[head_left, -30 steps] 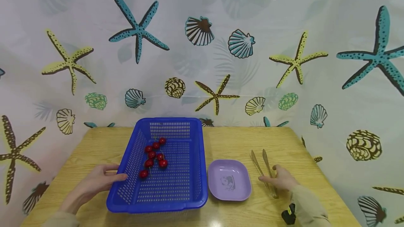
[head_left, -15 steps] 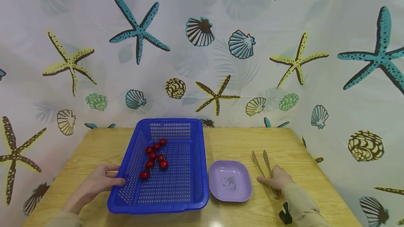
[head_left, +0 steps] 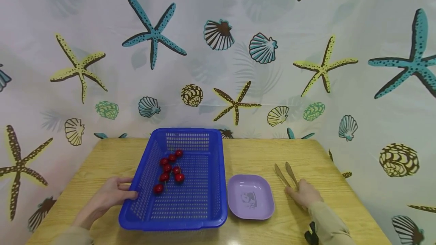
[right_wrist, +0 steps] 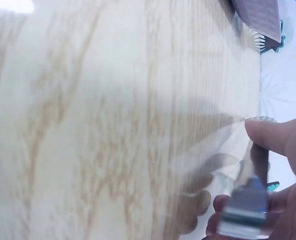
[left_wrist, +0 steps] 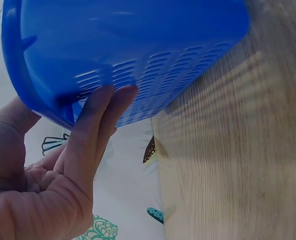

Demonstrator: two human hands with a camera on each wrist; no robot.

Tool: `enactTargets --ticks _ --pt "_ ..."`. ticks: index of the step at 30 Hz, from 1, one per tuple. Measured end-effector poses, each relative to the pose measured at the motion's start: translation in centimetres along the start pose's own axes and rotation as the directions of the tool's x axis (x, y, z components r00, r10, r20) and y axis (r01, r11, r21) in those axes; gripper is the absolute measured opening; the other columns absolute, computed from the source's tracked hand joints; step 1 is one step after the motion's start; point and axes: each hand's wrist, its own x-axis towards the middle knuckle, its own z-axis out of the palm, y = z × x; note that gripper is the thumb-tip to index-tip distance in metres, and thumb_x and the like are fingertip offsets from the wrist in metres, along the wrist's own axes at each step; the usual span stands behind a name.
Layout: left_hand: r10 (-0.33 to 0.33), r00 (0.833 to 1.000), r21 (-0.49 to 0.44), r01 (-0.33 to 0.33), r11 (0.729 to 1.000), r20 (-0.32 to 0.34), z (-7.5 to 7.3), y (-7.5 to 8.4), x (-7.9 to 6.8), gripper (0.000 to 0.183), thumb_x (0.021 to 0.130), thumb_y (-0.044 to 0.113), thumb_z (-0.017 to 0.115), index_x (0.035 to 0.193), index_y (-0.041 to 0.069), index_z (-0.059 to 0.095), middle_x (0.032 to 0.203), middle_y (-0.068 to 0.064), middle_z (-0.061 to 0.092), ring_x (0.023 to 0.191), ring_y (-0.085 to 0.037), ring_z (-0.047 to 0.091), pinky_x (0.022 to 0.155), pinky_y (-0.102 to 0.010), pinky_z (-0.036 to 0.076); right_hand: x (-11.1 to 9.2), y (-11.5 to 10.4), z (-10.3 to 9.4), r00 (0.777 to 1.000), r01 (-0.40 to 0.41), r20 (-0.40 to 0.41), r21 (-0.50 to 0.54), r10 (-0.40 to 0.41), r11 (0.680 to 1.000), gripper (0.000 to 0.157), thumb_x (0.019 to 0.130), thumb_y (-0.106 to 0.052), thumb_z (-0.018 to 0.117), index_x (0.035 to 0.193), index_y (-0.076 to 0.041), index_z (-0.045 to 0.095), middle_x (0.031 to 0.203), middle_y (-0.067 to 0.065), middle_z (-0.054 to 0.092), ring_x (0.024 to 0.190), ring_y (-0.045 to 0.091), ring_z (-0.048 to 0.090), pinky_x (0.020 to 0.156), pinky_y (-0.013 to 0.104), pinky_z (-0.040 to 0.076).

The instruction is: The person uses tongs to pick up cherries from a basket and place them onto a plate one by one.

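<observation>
My left hand (head_left: pixel 109 196) grips the left rim of a blue plastic basket (head_left: pixel 173 224), thumb over the edge and fingers against the slotted outer wall, as the left wrist view shows. Several red cherries (head_left: pixel 167 168) with stems lie inside, toward the basket's left side. At the right, my right hand (head_left: pixel 306 193) holds metal tongs (head_left: pixel 291 173) between thumb and fingers. Their two flat tips point away from me, slightly apart. The joined end of the tongs (right_wrist: pixel 245 200) shows in the right wrist view but is hidden under the hand in the head view.
A purple square dish (head_left: pixel 252 209) with a panda print stands between basket and tongs. Everything rests on a wooden table (head_left: pixel 252 154). Behind and beside it hangs a white curtain (head_left: pixel 235 67) printed with starfish and shells. A black object (head_left: pixel 310 233) sits by the right sleeve.
My right thumb and fingers have closed in around the tongs, covering their near end. The left hand keeps its place on the basket. The head view has shifted slightly.
</observation>
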Motion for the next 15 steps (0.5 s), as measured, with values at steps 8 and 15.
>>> enactTargets --ticks 8,15 --pt "0.005 1.0 -0.002 -0.005 1.0 0.003 0.1 0.2 0.2 0.073 0.086 0.003 0.068 0.143 -0.025 0.031 0.12 -0.035 0.067 0.098 -0.032 0.075 0.083 -0.046 0.063 -0.1 0.5 -1.2 0.996 0.037 -0.083 0.005 -0.036 0.999 0.062 0.098 -0.043 0.057 0.122 0.014 0.049 0.079 0.017 0.069 0.061 0.021 0.062 0.052 0.034 0.047" --pt "-0.011 1.0 0.004 0.011 1.0 -0.01 0.2 0.1 0.4 0.073 0.087 0.002 0.067 0.143 -0.025 0.029 0.12 -0.036 0.066 0.098 -0.033 0.075 0.084 -0.047 0.063 -0.7 0.0 -2.8 0.996 0.078 -0.066 0.169 -0.068 0.982 0.081 0.095 -0.051 0.061 0.136 0.017 0.043 0.068 0.011 0.07 0.046 0.017 0.063 0.046 0.033 0.052"
